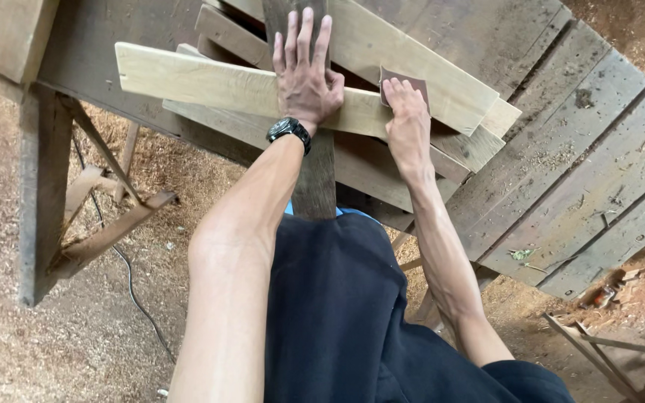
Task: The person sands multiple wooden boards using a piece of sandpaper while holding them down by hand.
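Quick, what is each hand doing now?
Left hand: open, flat on the plank.
Right hand: pressing sandpaper on the plank; fingers extended.

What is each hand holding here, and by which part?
The right hand presses brown sandpaper under its fingers onto the pale plank. The left hand lies flat on the plank's middle.

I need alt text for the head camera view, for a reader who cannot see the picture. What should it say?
Seen from above, a person's left hand, with a black wristwatch, presses flat on a pale wooden board, while the right hand holds a brown piece of sandpaper against it. The board lies on a stack of boards on a rough plank workbench; sawdust covers the ground.
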